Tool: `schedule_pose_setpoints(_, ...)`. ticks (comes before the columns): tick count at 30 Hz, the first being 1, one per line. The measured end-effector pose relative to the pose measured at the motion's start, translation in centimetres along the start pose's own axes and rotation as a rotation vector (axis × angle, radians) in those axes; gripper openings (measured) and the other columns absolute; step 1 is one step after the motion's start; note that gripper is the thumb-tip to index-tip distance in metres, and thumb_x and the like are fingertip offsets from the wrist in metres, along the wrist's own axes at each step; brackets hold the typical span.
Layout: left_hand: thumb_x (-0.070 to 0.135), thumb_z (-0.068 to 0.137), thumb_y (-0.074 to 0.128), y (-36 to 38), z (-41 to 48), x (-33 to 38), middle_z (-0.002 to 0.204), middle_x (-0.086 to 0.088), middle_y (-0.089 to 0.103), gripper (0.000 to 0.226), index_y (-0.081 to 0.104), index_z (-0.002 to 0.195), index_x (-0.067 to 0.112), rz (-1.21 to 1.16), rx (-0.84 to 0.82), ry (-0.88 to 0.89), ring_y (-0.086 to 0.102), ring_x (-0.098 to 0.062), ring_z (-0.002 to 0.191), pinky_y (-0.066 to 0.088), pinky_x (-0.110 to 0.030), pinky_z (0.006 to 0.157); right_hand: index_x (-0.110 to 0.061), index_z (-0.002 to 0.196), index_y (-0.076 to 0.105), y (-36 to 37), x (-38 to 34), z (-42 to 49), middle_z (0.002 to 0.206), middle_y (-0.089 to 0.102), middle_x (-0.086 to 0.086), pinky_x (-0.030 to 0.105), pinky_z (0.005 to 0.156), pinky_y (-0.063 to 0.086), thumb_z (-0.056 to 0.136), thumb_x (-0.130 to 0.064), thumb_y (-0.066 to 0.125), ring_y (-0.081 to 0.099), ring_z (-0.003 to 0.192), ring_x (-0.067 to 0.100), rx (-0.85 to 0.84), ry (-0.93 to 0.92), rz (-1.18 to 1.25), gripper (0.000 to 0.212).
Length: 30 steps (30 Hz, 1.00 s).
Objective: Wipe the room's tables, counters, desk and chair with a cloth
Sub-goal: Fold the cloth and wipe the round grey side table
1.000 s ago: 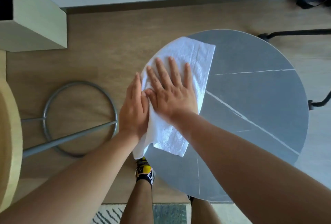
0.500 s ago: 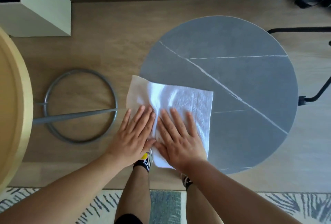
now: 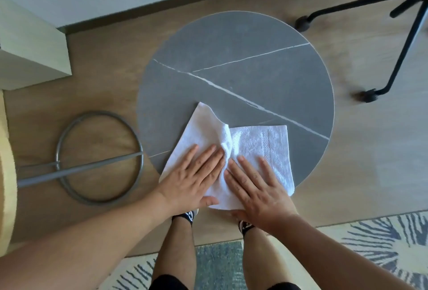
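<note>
While both palms lie flat, fingers straight, the left hand [image 3: 193,179] and right hand [image 3: 259,189] press the white towel [image 3: 259,143] onto the round grey table's [image 3: 243,58] near edge; sweep outward evenly, smoothing what looks like a bunched middle fold.

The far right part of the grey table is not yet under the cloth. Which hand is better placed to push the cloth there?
Probably the right hand: it presses flat on the white cloth nearest that side of the grey table. The left hand lies further left.
</note>
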State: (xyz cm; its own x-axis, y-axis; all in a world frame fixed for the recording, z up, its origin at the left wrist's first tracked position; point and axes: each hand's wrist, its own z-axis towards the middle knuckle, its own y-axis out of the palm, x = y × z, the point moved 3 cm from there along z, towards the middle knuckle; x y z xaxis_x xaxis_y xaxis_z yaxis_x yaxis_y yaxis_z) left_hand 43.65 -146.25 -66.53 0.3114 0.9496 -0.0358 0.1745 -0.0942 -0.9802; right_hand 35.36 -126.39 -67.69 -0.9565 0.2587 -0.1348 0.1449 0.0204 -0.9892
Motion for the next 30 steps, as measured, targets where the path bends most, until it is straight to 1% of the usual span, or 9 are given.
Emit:
schedule_pose_setpoints(5,0.074,0.098,0.03,-0.7,5.3,2.3,0.168,-0.021,0.01,0.098,0.016,0.159,-0.001,-0.018,0.003,0.042,0.012,-0.036,0.156,0.029,-0.061,0.118,-0.006,0.157,0.035,0.0,4.5,-3.3,0.166,0.025,0.016,0.067,0.117,0.026,0.094,-0.075,0.047,0.024,0.153,0.038,0.05,0.048,-0.004,0.094)
schedule_pose_setpoints(10,0.074,0.097,0.032,-1.5,10.3,3.4,0.167,-0.019,0.016,0.098,0.019,0.159,0.0,-0.021,0.061,0.052,0.017,-0.035,0.155,0.03,-0.06,0.118,-0.006,0.158,0.033,-0.3,9.2,-4.9,0.167,0.023,0.015,0.062,0.121,0.023,0.09,-0.084,0.042,0.022,0.154,0.036,0.116,0.085,0.055,0.104)
schedule_pose_setpoints(13,0.07,0.1,0.032,-2.2,13.6,3.6,0.166,-0.018,0.02,0.091,0.022,0.159,0.001,0.002,0.091,0.065,0.02,-0.034,0.154,0.032,-0.059,0.117,-0.003,0.157,0.033,-0.7,11.6,-5.1,0.166,0.024,0.016,0.061,0.121,0.026,0.094,-0.075,0.046,0.021,0.155,0.036,0.195,0.222,0.13,0.096)
schedule_pose_setpoints(16,0.056,0.104,0.034,-3.0,17.1,3.4,0.166,-0.015,0.022,0.077,0.025,0.159,0.003,0.003,0.127,0.049,0.021,-0.031,0.154,0.031,-0.057,0.118,0.001,0.157,0.028,-1.0,13.5,-4.4,0.166,0.02,0.021,0.061,0.121,0.025,0.101,-0.06,0.046,0.015,0.155,0.039,0.243,0.41,0.228,0.085)
schedule_pose_setpoints(19,0.047,0.106,0.031,-3.6,20.3,2.8,0.167,-0.013,0.02,0.069,0.023,0.16,0.004,-0.019,0.138,0.035,0.018,-0.029,0.155,0.027,-0.055,0.121,0.009,0.154,0.029,-1.3,14.6,-3.5,0.164,0.02,0.028,0.061,0.121,0.025,0.105,-0.041,0.047,0.013,0.154,0.046,0.315,0.494,0.391,0.073)
schedule_pose_setpoints(21,0.046,0.106,0.027,-3.8,22.2,2.3,0.168,-0.011,0.018,0.068,0.021,0.16,0.006,-0.023,0.136,0.04,0.016,-0.028,0.156,0.023,-0.054,0.122,0.01,0.154,0.026,-1.2,15.3,-3.0,0.164,0.017,0.029,0.059,0.122,0.023,0.105,-0.034,0.047,0.011,0.154,0.046,0.329,0.561,0.473,0.069)
schedule_pose_setpoints(26,0.047,0.106,0.025,-4.0,25.6,0.5,0.169,-0.007,0.016,0.067,0.019,0.161,0.01,-0.025,0.141,0.018,0.012,-0.024,0.157,0.018,-0.052,0.125,0.011,0.156,0.017,-0.9,17.3,-1.4,0.165,0.01,0.031,0.055,0.12,0.029,0.106,-0.026,0.048,0.011,0.156,0.036,0.357,0.674,0.638,0.069)
schedule_pose_setpoints(28,0.047,0.105,0.026,-4.2,26.7,-0.3,0.169,-0.006,0.016,0.067,0.019,0.162,0.011,-0.033,0.148,-0.005,0.012,-0.023,0.157,0.017,-0.051,0.125,0.008,0.157,0.013,-1.0,18.1,-0.6,0.166,0.008,0.028,0.051,0.119,0.034,0.107,-0.029,0.044,0.014,0.156,0.033,0.346,0.739,0.707,0.07)
schedule_pose_setpoints(30,0.047,0.105,0.027,-4.4,27.6,-1.2,0.169,-0.006,0.017,0.067,0.02,0.161,0.012,-0.042,0.151,-0.036,0.013,-0.023,0.157,0.016,-0.05,0.125,0.004,0.158,0.014,-1.3,19.0,0.5,0.167,0.011,0.023,0.048,0.116,0.04,0.107,-0.032,0.04,0.02,0.155,0.031,0.335,0.774,0.694,0.068)
